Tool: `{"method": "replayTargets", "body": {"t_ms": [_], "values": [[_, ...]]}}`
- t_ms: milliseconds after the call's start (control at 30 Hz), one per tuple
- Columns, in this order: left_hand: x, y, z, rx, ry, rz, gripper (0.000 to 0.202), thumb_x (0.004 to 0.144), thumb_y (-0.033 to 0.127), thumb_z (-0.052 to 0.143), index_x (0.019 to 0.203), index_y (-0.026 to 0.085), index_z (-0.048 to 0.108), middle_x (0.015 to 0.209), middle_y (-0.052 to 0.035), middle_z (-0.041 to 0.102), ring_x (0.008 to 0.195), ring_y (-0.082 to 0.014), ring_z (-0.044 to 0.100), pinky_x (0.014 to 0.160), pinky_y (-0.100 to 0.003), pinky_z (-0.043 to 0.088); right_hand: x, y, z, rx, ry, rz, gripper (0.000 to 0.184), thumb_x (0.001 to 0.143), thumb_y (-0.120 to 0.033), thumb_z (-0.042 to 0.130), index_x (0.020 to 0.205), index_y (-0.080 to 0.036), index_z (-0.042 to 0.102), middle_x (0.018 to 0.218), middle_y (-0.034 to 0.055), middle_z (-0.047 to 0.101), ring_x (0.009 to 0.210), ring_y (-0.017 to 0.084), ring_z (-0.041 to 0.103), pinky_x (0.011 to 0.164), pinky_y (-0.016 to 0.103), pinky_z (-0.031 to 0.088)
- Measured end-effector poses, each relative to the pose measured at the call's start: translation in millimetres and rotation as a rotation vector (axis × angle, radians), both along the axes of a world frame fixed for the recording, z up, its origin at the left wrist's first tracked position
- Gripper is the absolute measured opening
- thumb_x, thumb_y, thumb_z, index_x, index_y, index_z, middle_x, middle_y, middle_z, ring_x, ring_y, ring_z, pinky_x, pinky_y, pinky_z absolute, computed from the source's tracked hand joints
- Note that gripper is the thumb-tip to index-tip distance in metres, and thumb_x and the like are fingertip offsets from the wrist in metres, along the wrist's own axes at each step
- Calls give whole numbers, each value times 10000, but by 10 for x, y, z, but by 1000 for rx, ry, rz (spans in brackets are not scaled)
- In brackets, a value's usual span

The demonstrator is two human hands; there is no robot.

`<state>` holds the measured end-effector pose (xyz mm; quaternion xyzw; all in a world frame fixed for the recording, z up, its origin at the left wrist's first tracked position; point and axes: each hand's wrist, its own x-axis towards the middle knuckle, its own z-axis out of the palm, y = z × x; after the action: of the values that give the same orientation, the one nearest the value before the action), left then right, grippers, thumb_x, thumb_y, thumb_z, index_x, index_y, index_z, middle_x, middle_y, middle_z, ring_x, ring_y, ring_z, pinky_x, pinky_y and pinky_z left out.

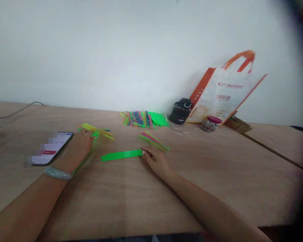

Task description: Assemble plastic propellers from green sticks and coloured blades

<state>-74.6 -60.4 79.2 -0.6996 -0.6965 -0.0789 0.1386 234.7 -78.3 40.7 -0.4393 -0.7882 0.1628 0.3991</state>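
Note:
At the centre of the table lies a flat bright green strip point(125, 154), perhaps several laid together, its right end pinched by my right hand point(156, 161). Just beyond that hand is a small bundle of pink, yellow and green strips point(154, 140). My left hand point(82, 144) is by a loose pile of mostly yellow strips point(101, 130). Its fingers are closed about a thin green strip point(84, 160) that runs back under the wrist. The fingertips are blurred and partly hidden. A pale band circles the left wrist.
A phone point(54, 148) lies left of my left hand. Along the wall are a spread of coloured strips point(143, 119), a black bottle point(181, 111), a red-lidded jar point(211, 123) and a white-and-orange bag point(224, 90). A grey cable point(17, 111) crosses the far left.

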Motion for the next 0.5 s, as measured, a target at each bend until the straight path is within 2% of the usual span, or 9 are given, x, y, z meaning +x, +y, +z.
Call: {"method": "replayTargets", "body": {"t_ms": [200, 500], "values": [[-18, 15, 1, 3, -45, 25, 299, 899, 291, 402, 1069, 91, 546, 1012, -169, 615, 881, -271, 621, 720, -340, 476, 48, 43, -8, -14, -3, -40, 259, 852, -227, 463, 999, -174, 670, 886, 78, 671, 782, 184, 608, 676, 312, 486], [30, 6, 5, 5, -101, 22, 300, 881, 243, 421, 1130, 92, 491, 983, -160, 650, 860, -288, 639, 695, -353, 473, 53, 52, -9, 9, 0, -35, 248, 849, -221, 471, 986, -193, 676, 874, 67, 668, 769, 178, 600, 687, 314, 483]]}}
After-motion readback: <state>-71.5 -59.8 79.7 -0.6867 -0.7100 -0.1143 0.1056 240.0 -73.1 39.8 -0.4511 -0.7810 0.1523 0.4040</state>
